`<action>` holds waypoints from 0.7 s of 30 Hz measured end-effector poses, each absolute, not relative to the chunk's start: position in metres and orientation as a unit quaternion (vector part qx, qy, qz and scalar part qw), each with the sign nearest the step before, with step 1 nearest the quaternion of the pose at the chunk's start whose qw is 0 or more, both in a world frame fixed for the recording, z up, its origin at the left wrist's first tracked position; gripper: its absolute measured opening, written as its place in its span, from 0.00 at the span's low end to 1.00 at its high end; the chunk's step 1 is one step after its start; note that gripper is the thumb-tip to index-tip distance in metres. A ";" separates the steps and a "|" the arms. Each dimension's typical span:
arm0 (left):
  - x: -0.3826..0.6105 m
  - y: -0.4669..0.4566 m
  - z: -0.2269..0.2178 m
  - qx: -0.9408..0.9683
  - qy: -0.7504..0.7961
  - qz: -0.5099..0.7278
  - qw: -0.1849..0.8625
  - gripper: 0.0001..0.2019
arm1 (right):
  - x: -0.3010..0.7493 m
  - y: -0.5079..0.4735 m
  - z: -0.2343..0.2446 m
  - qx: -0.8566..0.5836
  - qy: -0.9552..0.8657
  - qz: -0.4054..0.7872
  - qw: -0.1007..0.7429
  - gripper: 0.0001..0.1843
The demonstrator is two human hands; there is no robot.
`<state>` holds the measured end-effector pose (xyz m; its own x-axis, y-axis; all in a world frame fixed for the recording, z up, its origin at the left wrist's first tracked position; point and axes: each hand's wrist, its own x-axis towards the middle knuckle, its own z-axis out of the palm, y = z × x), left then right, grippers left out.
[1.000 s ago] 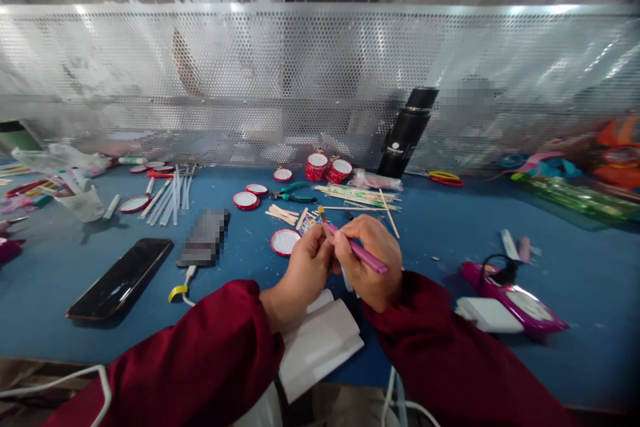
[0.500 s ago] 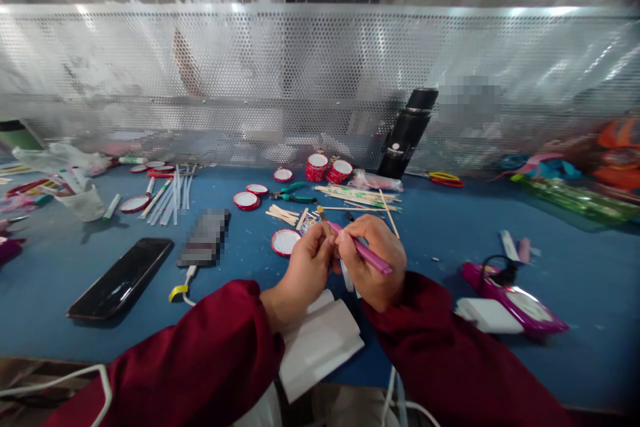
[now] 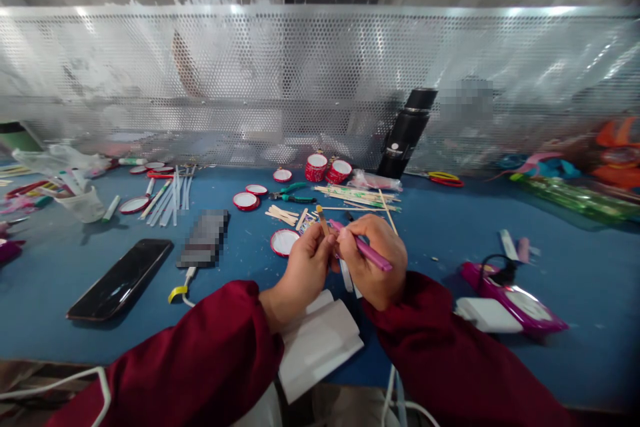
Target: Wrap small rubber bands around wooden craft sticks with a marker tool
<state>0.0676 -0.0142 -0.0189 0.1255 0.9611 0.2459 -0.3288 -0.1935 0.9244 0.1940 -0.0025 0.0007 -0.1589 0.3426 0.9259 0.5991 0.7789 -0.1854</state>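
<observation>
My left hand is closed in a pinch on a thin wooden stick that points up and away from me. My right hand is closed round a pink pen-like tool, its tip meeting the stick at my left fingers. Both hands hover over the blue table, just right of a round white lid with a red rim. A folded white paper lies under my wrists.
Loose wooden sticks, red-rimmed lids, two small red cups, green-handled pliers and a black flask lie beyond the hands. A black phone lies left, a purple device right. A perforated metal screen closes the back.
My right hand has shifted slightly right and up with the pink tool; the stick in my left hand has barely moved.
</observation>
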 end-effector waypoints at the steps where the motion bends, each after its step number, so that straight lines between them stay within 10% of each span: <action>1: 0.068 -0.014 -0.019 0.507 0.310 0.584 0.553 0.20 | 0.194 -0.003 0.001 -0.305 -0.752 -0.109 0.573 0.07; 21: 0.069 -0.015 -0.018 0.498 0.302 0.587 0.563 0.21 | 0.193 -0.003 0.000 -0.303 -0.764 -0.112 0.558 0.06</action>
<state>0.0688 -0.0152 -0.0183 0.1289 0.9611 0.2441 -0.3603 -0.1839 0.9145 0.1928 -0.0026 0.0001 -0.1932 0.3388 0.9208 0.5879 0.7913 -0.1679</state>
